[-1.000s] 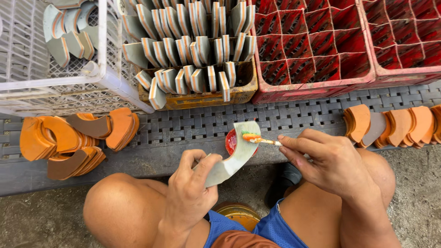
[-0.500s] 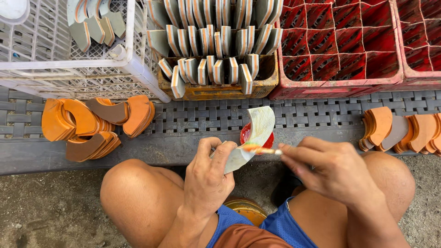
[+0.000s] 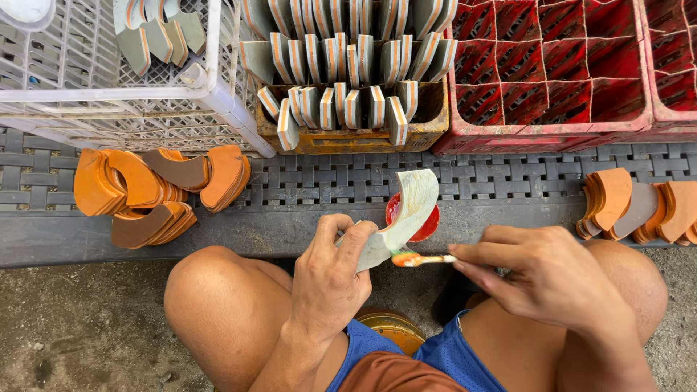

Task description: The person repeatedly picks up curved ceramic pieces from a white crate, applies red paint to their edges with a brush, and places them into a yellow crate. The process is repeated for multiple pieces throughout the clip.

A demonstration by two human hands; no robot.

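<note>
Left hand (image 3: 330, 272) is closed around the low end of a curved grey piece (image 3: 399, 218), tilting it up over the red bowl (image 3: 425, 225) (probably so drips land there). Right hand (image 3: 544, 279) pinches a small brush (image 3: 421, 259), tip touching the piece's edge. Coated ones sit on edge in the yellow crate (image 3: 348, 138), looks like for drying.
</note>
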